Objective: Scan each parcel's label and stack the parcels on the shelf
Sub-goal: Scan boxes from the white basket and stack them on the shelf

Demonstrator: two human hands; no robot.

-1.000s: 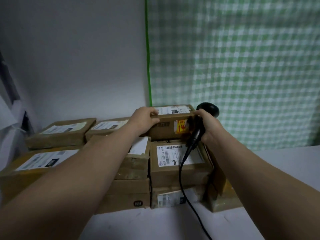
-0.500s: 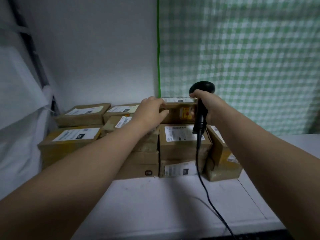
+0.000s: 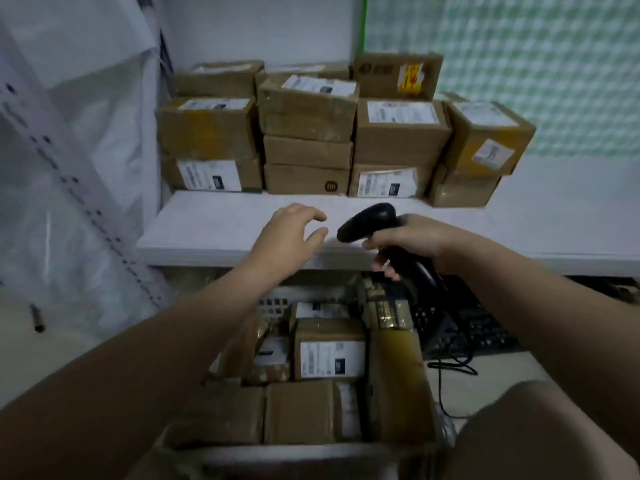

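Several brown cardboard parcels (image 3: 398, 133) with white labels are stacked at the back of the white shelf (image 3: 221, 230). The topmost one (image 3: 398, 76) carries a yellow and red sticker. My left hand (image 3: 289, 233) hovers over the shelf's front edge, fingers loosely spread, holding nothing. My right hand (image 3: 412, 242) grips the handle of a black barcode scanner (image 3: 370, 221), whose head points left toward my left hand. Below the shelf, a crate (image 3: 277, 455) holds more labelled parcels (image 3: 329, 355).
White plastic sheeting (image 3: 76, 168) hangs on the left. A green checked cloth (image 3: 519, 64) covers the wall at right. A black keyboard (image 3: 467, 327) and the scanner's cable (image 3: 450, 368) lie on the floor to the right of the crate.
Both hands have let go of the top parcel and drawn back from the stack to the shelf's front edge. The view has tilted down, showing the crate of parcels.
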